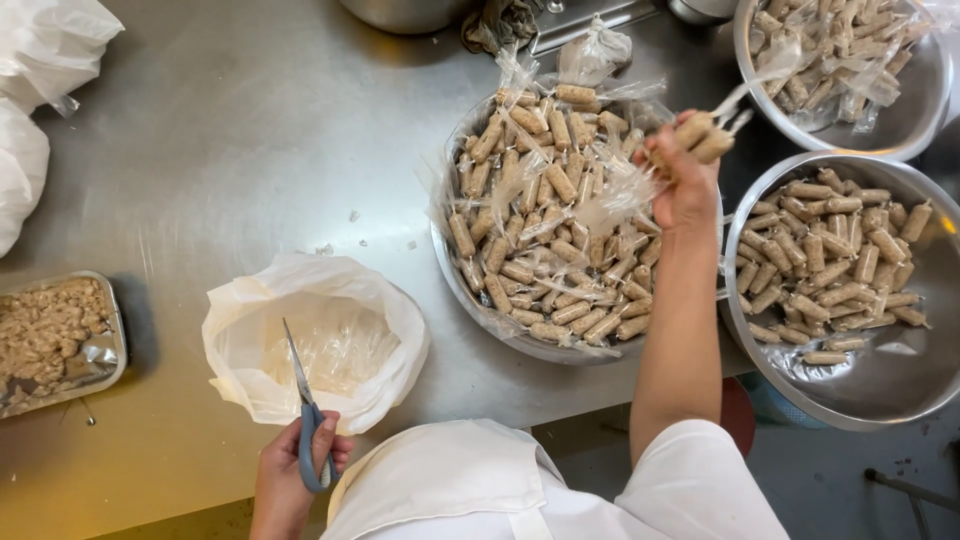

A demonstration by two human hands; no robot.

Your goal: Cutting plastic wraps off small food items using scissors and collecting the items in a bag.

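My left hand [288,470] grips grey-handled scissors [305,400] at the near table edge, blades pointing over an open white plastic bag [250,300] holding clear film scraps. My right hand [688,175] is raised over the middle steel bowl [455,275] and pinches a few plastic-wrapped beige rolls [705,135] by their wrapping. That bowl is heaped with many similar wrapped rolls [550,230] still joined by clear film.
A steel bowl [880,390] at the right holds separated rolls. Another bowl [920,110] at top right holds rolls and film. A metal tray [105,355] of minced filling sits at the left edge. White bags [30,100] lie at top left on the steel table [230,150].
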